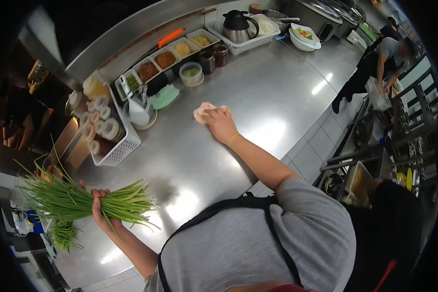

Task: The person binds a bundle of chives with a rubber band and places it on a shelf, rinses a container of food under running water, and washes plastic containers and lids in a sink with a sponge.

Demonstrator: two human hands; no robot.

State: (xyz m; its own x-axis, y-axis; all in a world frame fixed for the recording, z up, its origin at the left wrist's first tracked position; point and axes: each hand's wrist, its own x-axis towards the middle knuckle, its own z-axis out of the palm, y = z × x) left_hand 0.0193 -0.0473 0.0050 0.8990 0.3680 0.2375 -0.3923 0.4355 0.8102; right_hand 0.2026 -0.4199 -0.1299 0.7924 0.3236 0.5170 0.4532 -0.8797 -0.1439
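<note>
My left hand (101, 207) is wrapped around a large bunch of green onions (58, 197), held above the left part of the steel counter (180, 155). Its long leaves fan out to the left and the other ends point right. A smaller pile of green onions (64, 236) lies on the counter below it. Farther across, my right hand (220, 121) presses a crumpled pinkish cloth (204, 111) onto the metal surface. The fingers lie over the cloth, and part of it shows beyond them.
A white basket of squeeze bottles (119, 151) stands at left. Along the back are topping trays (165, 60), a green cloth (164, 97), a lidded tub (191, 74), a thermos jug (237, 27) and bowls (304, 39). A co-worker (389, 53) handles a plastic bag at right.
</note>
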